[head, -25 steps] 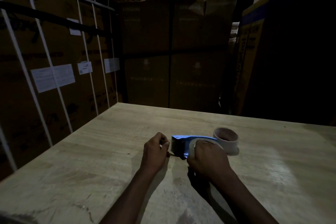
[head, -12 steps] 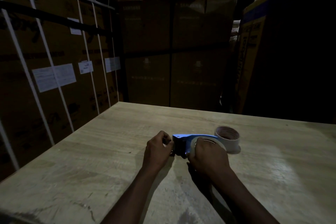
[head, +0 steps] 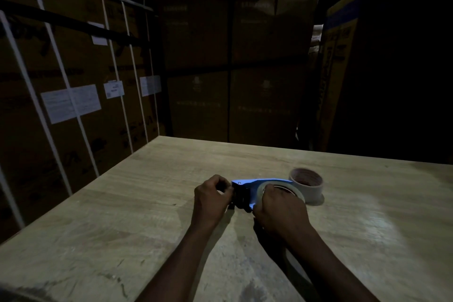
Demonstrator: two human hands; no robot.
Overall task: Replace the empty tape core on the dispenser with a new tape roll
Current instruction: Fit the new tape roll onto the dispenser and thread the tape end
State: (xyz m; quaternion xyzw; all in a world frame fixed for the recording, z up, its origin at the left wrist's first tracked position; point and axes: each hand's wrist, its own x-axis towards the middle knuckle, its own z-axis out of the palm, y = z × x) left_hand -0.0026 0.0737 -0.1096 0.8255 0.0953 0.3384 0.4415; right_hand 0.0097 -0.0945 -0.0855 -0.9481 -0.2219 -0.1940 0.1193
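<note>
Strapped cardboard cartons (head: pixel 73 76) with white paper labels (head: pixel 71 103) line the dim wall at far left, beside the pale wooden table (head: pixel 122 216) where I work. My left hand (head: pixel 210 197) is curled at the dark front end of the blue tape dispenser (head: pixel 247 185), fingertips pinched together against it — what they pinch, if anything, is too dark and small to tell. The dispenser rests on the tabletop between my two hands, its blue frame catching the light. My right hand (head: pixel 279 208) is closed over the new tape roll (head: pixel 282 189), a pale clear-looking ring seated on the dispenser's wheel end; my fingers wrap its near rim. Just beyond and to the right, touching or nearly touching the dispenser's back, the empty tape core (head: pixel 306 182) stands on the table — a short whitish ring with a reddish-brown inside. More tall cartons (head: pixel 232 68) rise in shadow behind the table's far edge.
</note>
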